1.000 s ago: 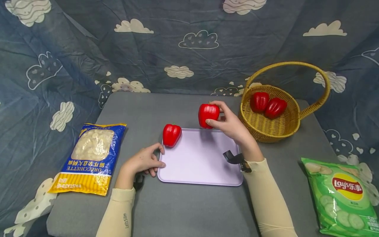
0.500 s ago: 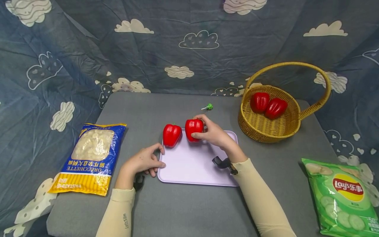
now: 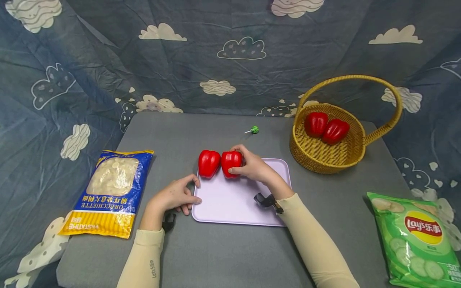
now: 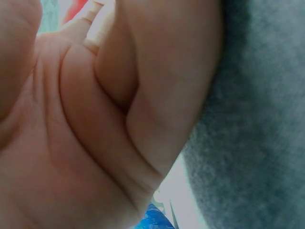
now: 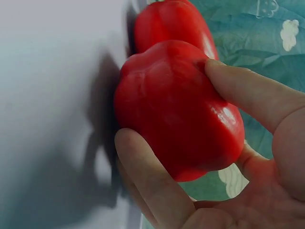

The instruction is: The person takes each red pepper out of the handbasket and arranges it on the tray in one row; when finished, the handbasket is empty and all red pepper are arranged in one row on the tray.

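On the far left part of the lilac tray (image 3: 237, 208), my right hand (image 3: 253, 166) grips a red bell pepper (image 3: 230, 163). Fingers and thumb lie around its sides in the right wrist view, with the pepper's (image 5: 178, 109) underside close to the tray. A second red bell pepper (image 3: 209, 164) stands right beside it in the tray's far left corner. My left hand (image 3: 174, 195) holds the tray's left rim, thumb and index finger over the edge, the other fingers curled below. The left wrist view shows mostly the palm (image 4: 66, 143), hiding the grip.
A wicker basket (image 3: 306, 160) with a tall handle and two red bell peppers (image 3: 325, 127) stands at the back right. A green lollipop (image 3: 254, 129) lies behind the tray. Blue-yellow pasta bag (image 3: 111, 192) at left; green chip bag (image 3: 417, 240) at right.
My right hand has carried the bell pepper left and down, from above the tray's back edge to beside the other pepper. The lollipop has come into view. My left hand stays put.
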### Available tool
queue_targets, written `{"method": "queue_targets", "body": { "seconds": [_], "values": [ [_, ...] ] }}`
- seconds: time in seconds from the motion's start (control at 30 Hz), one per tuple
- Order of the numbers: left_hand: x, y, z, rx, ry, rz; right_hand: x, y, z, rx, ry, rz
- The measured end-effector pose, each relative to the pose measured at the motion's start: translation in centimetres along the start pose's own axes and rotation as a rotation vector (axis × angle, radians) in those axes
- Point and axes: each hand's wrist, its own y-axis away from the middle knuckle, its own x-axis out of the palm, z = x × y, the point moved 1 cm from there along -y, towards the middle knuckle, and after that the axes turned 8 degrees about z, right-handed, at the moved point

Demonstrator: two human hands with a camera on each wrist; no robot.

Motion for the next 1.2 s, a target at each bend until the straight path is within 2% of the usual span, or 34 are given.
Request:
{"method": "queue_targets", "body": {
  "seconds": [0.27,0.83,1.03,1.2],
  "values": [
    [0.1,0.1,-0.1,-0.005,-0.001,0.002,0.5,-0.5,-0.2,0.045,0.077,-0.02],
    [0.1,0.0,0.0,-0.01,0.0,0.003,0.5,-0.4,-0.3,0.046,0.086,-0.009],
    [0.1,0.0,0.0,-0.007,-0.003,-0.001,0.0,-0.2,-0.3,0.058,0.082,0.006],
    [0.1,0.0,0.0,-0.003,0.003,0.0,-1.4,0.6,-0.1,0.054,0.059,-0.011]
  ]
}}
